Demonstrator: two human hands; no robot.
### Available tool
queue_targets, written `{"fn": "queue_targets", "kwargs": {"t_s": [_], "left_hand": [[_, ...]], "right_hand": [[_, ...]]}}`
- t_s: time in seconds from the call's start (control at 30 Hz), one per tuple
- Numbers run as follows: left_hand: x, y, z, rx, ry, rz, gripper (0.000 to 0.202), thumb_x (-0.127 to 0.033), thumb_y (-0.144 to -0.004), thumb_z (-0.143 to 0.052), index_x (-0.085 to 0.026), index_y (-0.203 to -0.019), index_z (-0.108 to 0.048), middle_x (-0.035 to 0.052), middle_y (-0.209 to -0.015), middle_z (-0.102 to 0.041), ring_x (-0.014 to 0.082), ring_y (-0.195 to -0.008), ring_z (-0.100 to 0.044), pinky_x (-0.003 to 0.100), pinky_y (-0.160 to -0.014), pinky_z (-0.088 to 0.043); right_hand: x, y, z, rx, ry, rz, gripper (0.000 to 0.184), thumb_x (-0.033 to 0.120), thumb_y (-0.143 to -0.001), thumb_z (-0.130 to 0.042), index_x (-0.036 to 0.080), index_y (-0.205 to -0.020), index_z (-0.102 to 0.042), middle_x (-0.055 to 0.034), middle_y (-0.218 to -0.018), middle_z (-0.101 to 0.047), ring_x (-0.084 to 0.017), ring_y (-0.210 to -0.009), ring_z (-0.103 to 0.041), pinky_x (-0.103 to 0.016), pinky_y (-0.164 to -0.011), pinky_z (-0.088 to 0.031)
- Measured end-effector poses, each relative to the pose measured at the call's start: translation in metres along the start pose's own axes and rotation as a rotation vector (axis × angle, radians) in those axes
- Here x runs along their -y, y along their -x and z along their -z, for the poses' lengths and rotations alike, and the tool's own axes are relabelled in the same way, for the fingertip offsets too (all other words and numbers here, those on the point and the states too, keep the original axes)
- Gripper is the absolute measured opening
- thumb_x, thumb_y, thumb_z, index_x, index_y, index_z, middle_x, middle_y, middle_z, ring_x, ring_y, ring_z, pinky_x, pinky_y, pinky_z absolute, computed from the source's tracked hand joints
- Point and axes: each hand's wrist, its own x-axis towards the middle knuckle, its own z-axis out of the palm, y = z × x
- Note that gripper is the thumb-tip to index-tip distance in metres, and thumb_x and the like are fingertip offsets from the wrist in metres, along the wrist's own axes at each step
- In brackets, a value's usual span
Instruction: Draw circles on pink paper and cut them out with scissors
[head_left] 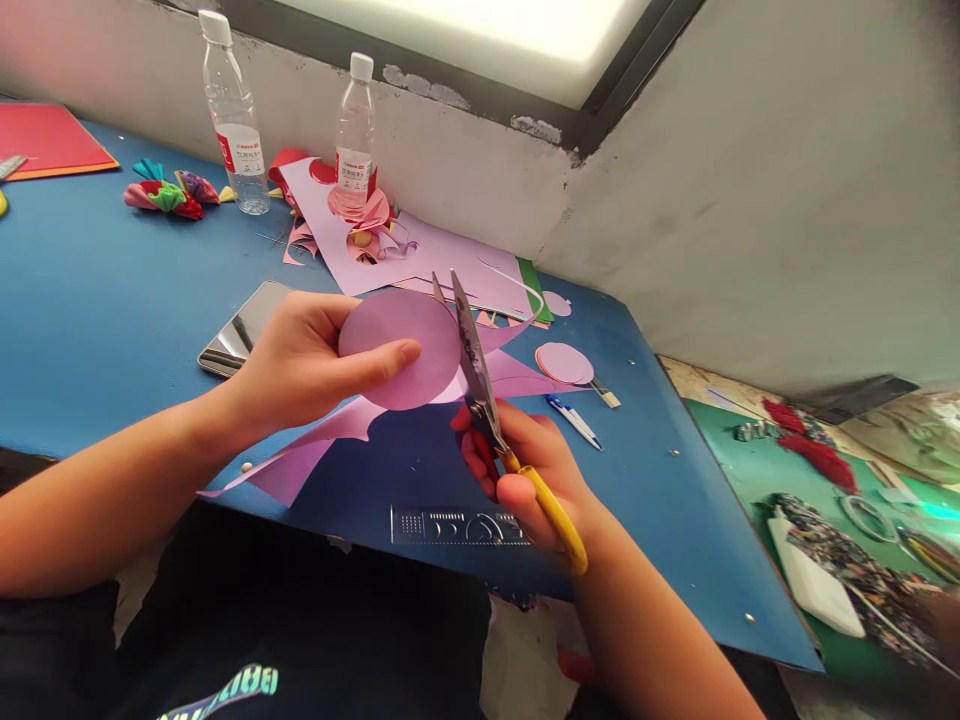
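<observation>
A: Where is the paper being worked on?
B: A purple paper circle (401,316) is held up over the near part of a blue counter (645,530), its right edge against the scissors (474,350)

A: What is each hand doing?
B: The left hand (307,350) pinches the circle, thumb flat on top, fingers mostly hidden underneath. The right hand (544,460) grips the scissors by their yellow handle; the blades stand slightly parted, points away from the person

A: What surrounds them?
B: Purple paper scraps (517,374) show below and beyond the circle; whether any joins it, I cannot tell. To the right, a small stack of round pieces (566,363) rests near a blue-and-white pen (574,420)

A: How is this trimming best done?
B: I'd judge that turning the paper into fairly steady blades gives the smoothest curve. Short bites should help, with the left thumb well clear of the edge
</observation>
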Motion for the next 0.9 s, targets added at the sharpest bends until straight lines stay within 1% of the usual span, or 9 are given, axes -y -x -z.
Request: {"fn": "queue_targets", "kwargs": {"t_s": [0.1, 0.2, 0.3, 0.4, 0.53, 0.73, 0.9], "left_hand": [[-0.0005, -0.0003, -0.0012, -0.014, 0.017, 0.0, 0.061, -0.07, -0.084, -0.116, -0.021, -0.07, -0.083, 0.0015, -0.066, -0.07, 0.0184, -0.064, -0.067, 0.027, -0.053, -0.054], [-0.0002, -0.0007, -0.0021, -0.025, 0.031, -0.014, 0.062, -0.071, -0.084, -0.116, -0.02, -0.07, -0.084, 0.0016, -0.067, -0.07, 0.017, -0.062, -0.065, 0.027, -0.053, -0.054], [0.0, -0.0008, -0.0025, -0.031, 0.048, -0.01, 0.061, -0.069, -0.083, -0.118, -0.02, -0.07, -0.084, 0.0015, -0.066, -0.071, 0.017, -0.062, -0.065, 0.027, -0.053, -0.055], [-0.0002, -0.0004, -0.0024, -0.029, 0.063, 0.006, 0.058, -0.066, -0.081, -0.119, -0.021, -0.07, -0.085, 0.0014, -0.066, -0.072, 0.0174, -0.063, -0.065, 0.027, -0.054, -0.055], [0.0001, 0.0, -0.002, -0.029, 0.072, -0.003, 0.058, -0.067, -0.083, -0.119, -0.021, -0.071, -0.086, 0.0021, -0.068, -0.073, 0.0186, -0.065, -0.069, 0.028, -0.056, -0.058], [0.0025, -0.0006, -0.0025, -0.056, 0.072, -0.018, 0.062, -0.074, -0.082, -0.118, -0.021, -0.075, -0.087, 0.0037, -0.073, -0.079, 0.02, -0.069, -0.074, 0.028, -0.059, -0.064], [0.006, -0.0005, -0.0026, -0.075, 0.103, -0.028, 0.059, -0.071, -0.08, -0.121, -0.021, -0.076, -0.088, 0.0047, -0.077, -0.082, 0.0205, -0.072, -0.077, 0.028, -0.06, -0.065]], "right_hand": [[0.0012, 0.001, 0.0005, -0.005, 0.02, -0.037, 0.089, 0.108, -0.103, -0.083, 0.021, -0.124, -0.084, 0.0042, -0.075, -0.064, -0.014, -0.054, -0.05, -0.029, -0.048, -0.039], [0.0014, 0.0023, 0.0004, -0.008, 0.018, -0.07, 0.093, 0.111, -0.101, -0.083, 0.021, -0.124, -0.084, 0.0042, -0.074, -0.062, -0.014, -0.056, -0.048, -0.029, -0.047, -0.037], [-0.0011, 0.0029, 0.0002, -0.009, 0.008, -0.067, 0.095, 0.113, -0.099, -0.082, 0.021, -0.123, -0.085, 0.004, -0.073, -0.061, -0.014, -0.056, -0.047, -0.029, -0.046, -0.037], [-0.0019, 0.0032, -0.0004, -0.019, -0.009, -0.073, 0.093, 0.111, -0.098, -0.085, 0.02, -0.122, -0.086, 0.0037, -0.074, -0.061, -0.014, -0.056, -0.047, -0.028, -0.045, -0.036], [0.0003, 0.0036, -0.0012, -0.028, -0.017, -0.096, 0.092, 0.109, -0.098, -0.088, 0.021, -0.123, -0.086, 0.0036, -0.075, -0.062, -0.014, -0.057, -0.046, -0.028, -0.045, -0.035], [0.0008, 0.0026, -0.0005, -0.017, -0.001, -0.079, 0.091, 0.109, -0.099, -0.086, 0.021, -0.122, -0.085, 0.0047, -0.074, -0.061, -0.013, -0.055, -0.044, -0.029, -0.046, -0.035], [0.003, 0.0017, -0.0003, -0.017, 0.003, -0.061, 0.089, 0.108, -0.102, -0.085, 0.021, -0.122, -0.084, 0.0053, -0.073, -0.06, -0.013, -0.054, -0.042, -0.029, -0.047, -0.033]]}}
